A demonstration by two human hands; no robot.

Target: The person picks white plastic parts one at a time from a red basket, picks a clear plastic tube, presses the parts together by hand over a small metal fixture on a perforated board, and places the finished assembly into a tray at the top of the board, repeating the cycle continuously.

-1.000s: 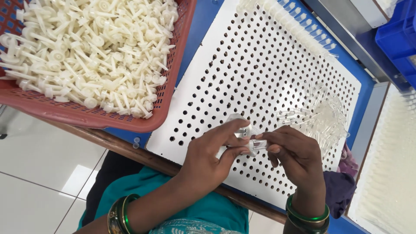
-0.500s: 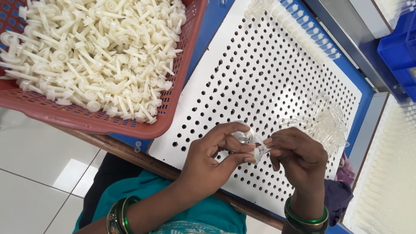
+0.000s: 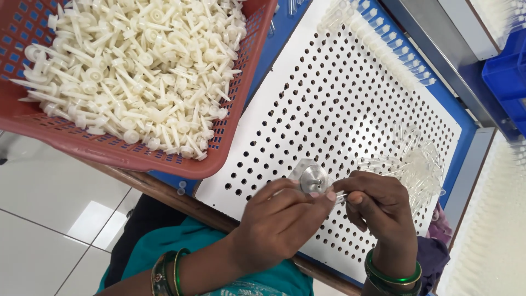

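My left hand (image 3: pixel 279 219) pinches a small round silver metal piece (image 3: pixel 312 178) between thumb and fingers, just above the white perforated board (image 3: pixel 350 109). My right hand (image 3: pixel 381 211) is closed on a thin clear plastic tube (image 3: pixel 341 195) whose end meets the metal piece. Both hands hover over the board's near edge. A loose heap of clear plastic tubes (image 3: pixel 416 167) lies on the board just beyond my right hand.
A red mesh basket (image 3: pixel 137 156) full of cream plastic plungers (image 3: pixel 131 71) stands at the left. A row of clear tubes (image 3: pixel 383 44) lines the board's far edge. A blue crate (image 3: pixel 507 82) sits at the right, above a white tray (image 3: pixel 487 235).
The camera view has shifted. My left hand has turned the metal piece so its round face shows; my right hand still holds the clear tube against it.
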